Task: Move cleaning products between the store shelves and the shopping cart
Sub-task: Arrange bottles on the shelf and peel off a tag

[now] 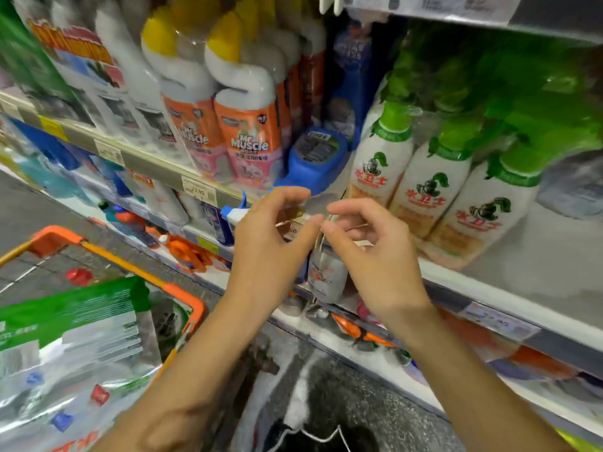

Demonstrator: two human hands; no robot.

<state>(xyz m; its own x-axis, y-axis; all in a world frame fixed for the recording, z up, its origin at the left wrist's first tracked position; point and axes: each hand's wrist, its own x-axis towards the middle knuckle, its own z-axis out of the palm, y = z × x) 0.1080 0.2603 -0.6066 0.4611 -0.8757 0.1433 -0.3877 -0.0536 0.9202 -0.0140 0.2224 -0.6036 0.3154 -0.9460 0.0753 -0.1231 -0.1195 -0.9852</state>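
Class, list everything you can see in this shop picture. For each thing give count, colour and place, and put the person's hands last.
Mr Muscle bottles: two in front, yellow caps, orange labels; middle shelf, left of centre.
blue pack: one, blue; same shelf, centre.
spray bottles: three in front, white with green tops; same shelf, right.
price tag: one, white; shelf edge below the Mr Muscle bottles.
small bottle: one, white; lower shelf, behind the hands.
shopping cart: one, orange rim; lower left.
bag: one, green and silver; in the cart.
left hand: fingers loosely curled, at the shelf edge.
right hand: likewise, beside the left hand; nothing plainly held.
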